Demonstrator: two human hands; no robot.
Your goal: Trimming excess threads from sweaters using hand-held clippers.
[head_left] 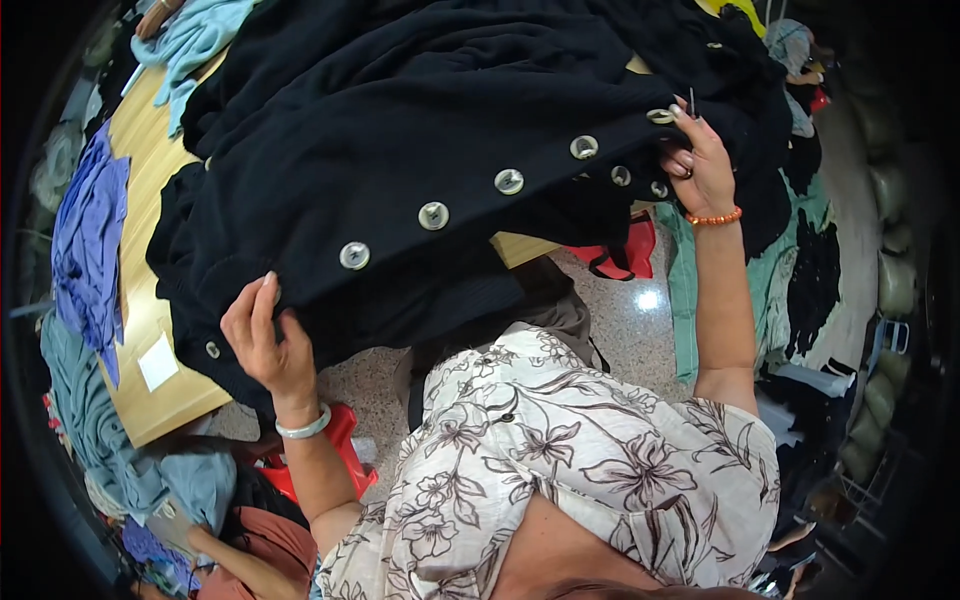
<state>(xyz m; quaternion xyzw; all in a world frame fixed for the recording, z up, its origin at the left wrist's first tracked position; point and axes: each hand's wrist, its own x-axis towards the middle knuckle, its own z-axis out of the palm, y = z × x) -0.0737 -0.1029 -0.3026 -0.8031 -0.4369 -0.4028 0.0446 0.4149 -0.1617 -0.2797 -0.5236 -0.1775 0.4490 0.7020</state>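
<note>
A black knit cardigan [400, 150] with large pale, marbled buttons is spread before me, its button edge running slantwise from lower left to upper right. My left hand [268, 340] pinches the lower left end of that edge. My right hand [705, 165] is closed on the upper right end, its fingertips at the last button [661, 116]. A thin, dark pointed thing [692, 100] sticks up from the right fingertips; its kind is too small to make out. More buttons [621, 176] show on the black knit below the edge.
Under the cardigan is a light wooden table [150, 240], with a purple garment [88, 250] and a white paper piece [157, 362] at its left. Green cloth [684, 300] hangs at the right. Red bags [630, 250] lie below. Another person's arm [240, 565] shows lower left.
</note>
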